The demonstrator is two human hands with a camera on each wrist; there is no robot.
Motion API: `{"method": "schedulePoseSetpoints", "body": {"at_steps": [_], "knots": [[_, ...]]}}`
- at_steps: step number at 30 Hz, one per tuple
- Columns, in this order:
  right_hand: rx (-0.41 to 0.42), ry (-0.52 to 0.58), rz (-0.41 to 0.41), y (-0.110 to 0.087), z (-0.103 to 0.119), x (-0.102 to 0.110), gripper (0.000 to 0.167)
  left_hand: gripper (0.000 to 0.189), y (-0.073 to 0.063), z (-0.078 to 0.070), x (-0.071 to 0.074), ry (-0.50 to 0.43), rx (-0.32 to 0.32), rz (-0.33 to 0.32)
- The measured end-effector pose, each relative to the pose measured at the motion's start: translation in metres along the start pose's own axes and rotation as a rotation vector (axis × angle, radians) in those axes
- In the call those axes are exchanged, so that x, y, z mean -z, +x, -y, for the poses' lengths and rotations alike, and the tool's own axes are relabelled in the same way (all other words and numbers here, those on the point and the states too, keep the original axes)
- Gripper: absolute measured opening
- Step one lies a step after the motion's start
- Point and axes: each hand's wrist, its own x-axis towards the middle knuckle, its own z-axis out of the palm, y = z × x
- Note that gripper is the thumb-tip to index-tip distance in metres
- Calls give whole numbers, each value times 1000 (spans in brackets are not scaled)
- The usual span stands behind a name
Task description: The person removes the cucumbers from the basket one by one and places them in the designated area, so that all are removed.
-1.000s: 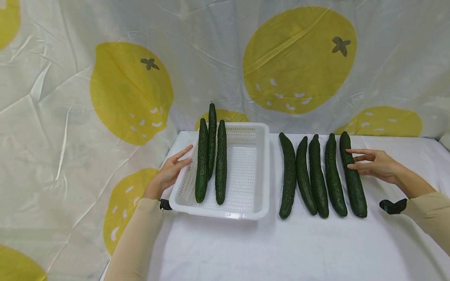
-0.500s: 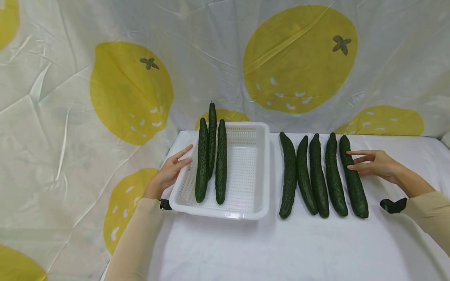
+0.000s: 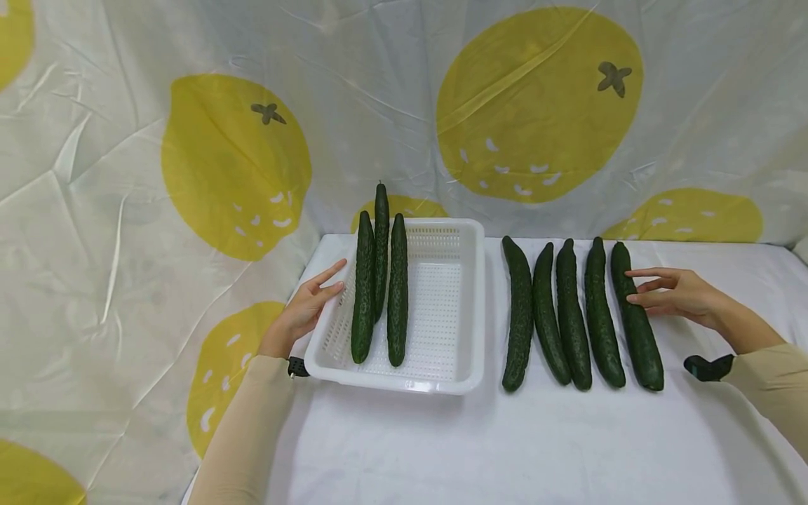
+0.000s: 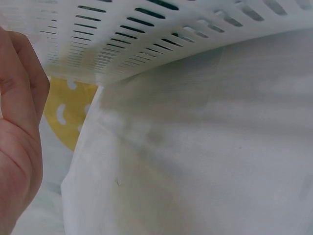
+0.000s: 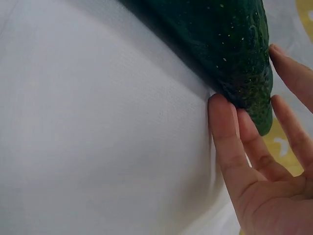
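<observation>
Three green cucumbers [image 3: 397,294] lean in a white perforated plastic basket [image 3: 442,386], their upper ends past its far rim. My left hand [image 3: 301,312] holds the basket's left rim, thumb and forefinger showing at its edge; the left wrist view shows this hand [image 4: 19,117] beside the slotted wall [image 4: 142,29]. To the right, several cucumbers lie side by side on the white cloth. My right hand [image 3: 678,298] grips the rightmost one [image 3: 640,344] near its far end. In the right wrist view, the fingers [image 5: 227,127] sit on both sides of the tapered end of this cucumber [image 5: 230,44].
Between the basket and my right hand lie the other loose cucumbers, the leftmost [image 3: 517,315] near the basket's right side. A white cloth [image 3: 505,449] covers the table. Behind it hangs a lemon-print sheet [image 3: 379,105]. A dark wrist device [image 3: 707,368] shows below my right hand.
The rightmost cucumber's far tip has come slightly lower in view and its near end has shifted a little right, my right hand moving with it. Left hand and basket stay put.
</observation>
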Motion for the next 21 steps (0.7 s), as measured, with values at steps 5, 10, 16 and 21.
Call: {"method": "schedulePoseSetpoints", "body": {"at_steps": [5,10,16,21], "knots": [[-25,76,-25,1,7,1,41,58,-1,0,0,17,5,-7],[-46,68,-64,4,27,1,38,58,-1,-1,1,43,13,-18],[3,107,-64,8,56,-8,40,59,1,-1,2,54,14,-13],[72,130,-7,13,80,-24,38,58,0,-1,1,38,15,-2]]}}
